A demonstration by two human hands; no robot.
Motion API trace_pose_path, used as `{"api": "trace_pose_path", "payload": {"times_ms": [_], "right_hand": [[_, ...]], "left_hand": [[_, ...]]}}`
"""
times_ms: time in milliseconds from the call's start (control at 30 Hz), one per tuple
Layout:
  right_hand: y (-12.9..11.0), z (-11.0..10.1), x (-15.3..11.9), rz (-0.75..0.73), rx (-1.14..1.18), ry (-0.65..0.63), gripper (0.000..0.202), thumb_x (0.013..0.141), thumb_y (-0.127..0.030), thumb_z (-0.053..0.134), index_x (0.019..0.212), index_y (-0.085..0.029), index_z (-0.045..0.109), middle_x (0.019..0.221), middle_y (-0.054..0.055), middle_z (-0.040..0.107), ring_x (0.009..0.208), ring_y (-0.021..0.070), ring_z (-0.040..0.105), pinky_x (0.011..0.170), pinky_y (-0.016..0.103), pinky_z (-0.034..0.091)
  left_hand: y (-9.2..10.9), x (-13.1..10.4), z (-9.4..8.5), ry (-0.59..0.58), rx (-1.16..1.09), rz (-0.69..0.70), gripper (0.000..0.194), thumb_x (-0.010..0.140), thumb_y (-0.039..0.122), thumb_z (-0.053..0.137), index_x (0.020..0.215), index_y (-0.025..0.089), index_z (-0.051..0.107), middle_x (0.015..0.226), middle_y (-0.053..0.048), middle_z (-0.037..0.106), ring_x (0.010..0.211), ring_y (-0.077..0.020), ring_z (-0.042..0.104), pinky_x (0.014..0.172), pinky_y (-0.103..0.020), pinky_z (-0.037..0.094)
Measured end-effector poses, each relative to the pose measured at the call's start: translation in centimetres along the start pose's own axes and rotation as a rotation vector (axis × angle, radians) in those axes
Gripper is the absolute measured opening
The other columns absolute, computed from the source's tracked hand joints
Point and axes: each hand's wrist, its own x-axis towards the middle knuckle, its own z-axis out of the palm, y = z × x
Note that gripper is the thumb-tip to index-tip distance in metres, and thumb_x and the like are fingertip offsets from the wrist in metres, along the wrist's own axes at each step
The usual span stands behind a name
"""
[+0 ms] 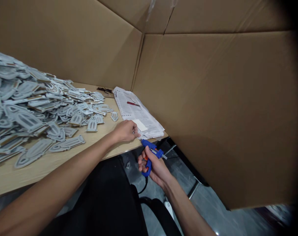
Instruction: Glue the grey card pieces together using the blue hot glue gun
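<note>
My right hand (152, 164) grips a blue hot glue gun (151, 147) with an orange trigger, just off the table's front edge. A clear glue stick (164, 157) pokes out of its back end, and its nozzle points at the fingers of my left hand (127, 130). Those left fingers are pinched together at the table edge; whatever they hold is mostly hidden. Beside them a pale cream card (140, 125) lies on printed newspaper sheets (125, 101). Farther back on the paper is a dark red, pen-like tool (133, 104).
A large heap of grey-white arch-shaped pieces (38, 101) covers the left of the wooden table (99, 147). One single piece (114, 116) lies near the newspaper. Tall cardboard walls (213, 98) enclose the back and right. The gun's black cord (144, 187) hangs down.
</note>
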Motion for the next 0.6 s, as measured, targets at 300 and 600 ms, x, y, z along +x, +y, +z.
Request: {"api": "trace_pose_path", "payload": {"times_ms": [300, 600], "right_hand": [[-1.9, -2.9, 0.1, -0.168, -0.758, -0.175, 0.051, 0.094, -0.068, 0.067, 0.087, -0.019, 0.059, 0.07, 0.002, 0.066, 0.058, 0.0198, 0.067, 0.053, 0.026, 0.05], [-4.8, -3.8, 0.3, -0.36, -1.322, -0.252, 0.017, 0.1, -0.036, 0.066, 0.098, -0.022, 0.057, 0.081, 0.002, 0.068, 0.072, 0.0241, 0.068, 0.064, 0.028, 0.045]], "left_hand": [[0.1, 0.1, -0.1, -0.014, -0.011, -0.009, 0.023, 0.076, 0.042, 0.075, 0.071, 0.02, 0.069, 0.071, -0.004, 0.07, 0.064, -0.0191, 0.058, 0.059, -0.03, 0.032], [0.0, 0.3, -0.2, -0.011, -0.021, -0.02, 0.027, 0.076, 0.045, 0.076, 0.07, 0.02, 0.069, 0.069, -0.003, 0.069, 0.063, -0.0185, 0.057, 0.058, -0.03, 0.03]]}}
